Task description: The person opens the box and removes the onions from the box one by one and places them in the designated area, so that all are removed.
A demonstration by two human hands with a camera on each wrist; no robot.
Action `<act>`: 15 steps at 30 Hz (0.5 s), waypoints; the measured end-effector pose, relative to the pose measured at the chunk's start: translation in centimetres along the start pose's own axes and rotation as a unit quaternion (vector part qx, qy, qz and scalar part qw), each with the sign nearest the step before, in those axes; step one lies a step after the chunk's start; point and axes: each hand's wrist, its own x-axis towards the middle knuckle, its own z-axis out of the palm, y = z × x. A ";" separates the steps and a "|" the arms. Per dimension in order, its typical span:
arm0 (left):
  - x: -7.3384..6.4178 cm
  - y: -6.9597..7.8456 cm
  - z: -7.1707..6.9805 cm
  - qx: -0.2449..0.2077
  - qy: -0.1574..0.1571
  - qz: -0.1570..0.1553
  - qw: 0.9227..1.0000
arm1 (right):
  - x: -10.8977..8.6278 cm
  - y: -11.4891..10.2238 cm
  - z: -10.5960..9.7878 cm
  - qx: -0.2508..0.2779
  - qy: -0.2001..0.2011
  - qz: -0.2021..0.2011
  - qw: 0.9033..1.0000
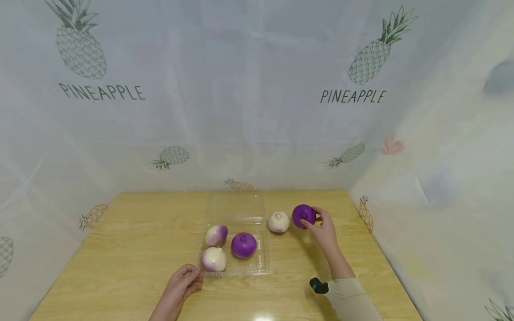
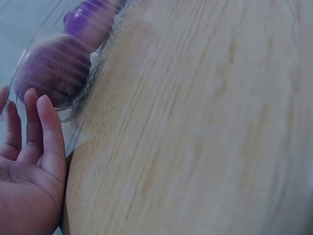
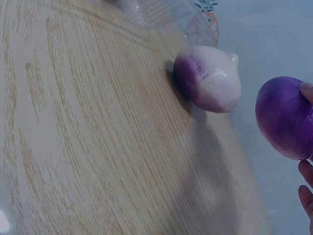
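Note:
My right hand [image 1: 324, 229] holds a deep purple onion [image 1: 302, 216] between thumb and fingers, above the table's right side. In the right wrist view the held purple onion [image 3: 284, 117] hangs beside a white-and-purple onion [image 3: 208, 79]; that pale onion [image 1: 278, 222] lies on the table. A clear plastic clamshell box [image 1: 263, 267] stands with its lid folded back. Inside it are a purple onion [image 1: 243, 245] on the right and two pale onions, one behind [image 1: 216, 235] and one in front [image 1: 214, 259]. My left hand [image 1: 180, 285] pinches the box's front left corner, other fingers loosely extended.
The clear lid [image 1: 237, 207] lies flat toward the back edge of the wooden table [image 1: 152, 236]. A curtain with pineapple prints [image 1: 257, 111] hangs behind and on both sides. A small black device [image 1: 319, 286] sits at the right wrist.

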 end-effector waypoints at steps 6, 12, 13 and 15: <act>-0.1 -0.1 0.0 -0.001 0.002 -0.001 1.000 | 0.0 0.6 -0.1 0.008 0.001 0.014 1.000; -0.1 -0.2 -0.1 -0.001 -0.002 0.000 1.000 | 0.0 1.6 0.0 0.014 0.004 0.020 1.000; -0.1 -0.2 -0.1 0.000 -0.005 0.002 1.000 | 0.0 1.7 0.1 0.013 0.005 0.021 1.000; 0.1 -0.3 -0.1 -0.003 -0.007 0.006 1.000 | 0.1 2.1 0.1 0.014 0.004 0.026 1.000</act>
